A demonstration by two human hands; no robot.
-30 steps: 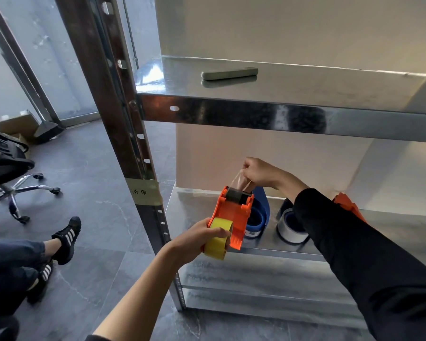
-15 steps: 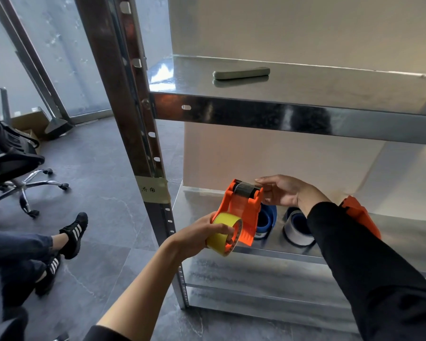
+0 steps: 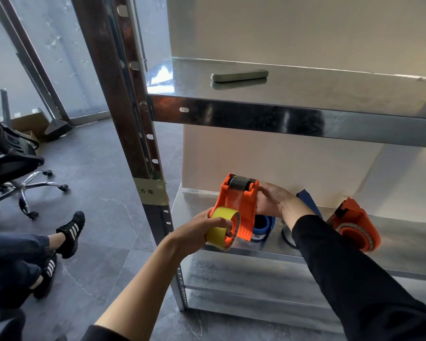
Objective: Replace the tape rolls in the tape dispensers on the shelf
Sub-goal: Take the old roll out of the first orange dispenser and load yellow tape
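Note:
An orange tape dispenser (image 3: 240, 201) with a yellow tape roll (image 3: 220, 226) mounted in it is held upright in front of the lower metal shelf (image 3: 403, 232). My left hand (image 3: 197, 232) grips the yellow roll from the left, fingers wrapped around it. My right hand (image 3: 272, 199) holds the dispenser's right side near its roller end. Behind them on the shelf sit a blue tape dispenser (image 3: 263, 225), a white tape roll (image 3: 287, 236) partly hidden by my right sleeve, and a second orange dispenser (image 3: 354, 223).
A grey flat bar (image 3: 239, 75) lies on the upper shelf (image 3: 330, 87). The shelf's upright post (image 3: 135, 119) stands just left of my hands. A seated person's legs and black shoes (image 3: 70, 232) are on the floor at left, with an office chair (image 3: 10, 163) behind.
My right hand let go of the tape end above the dispenser and moved down onto its right side. The dispenser has turned, so the yellow roll's side now shows.

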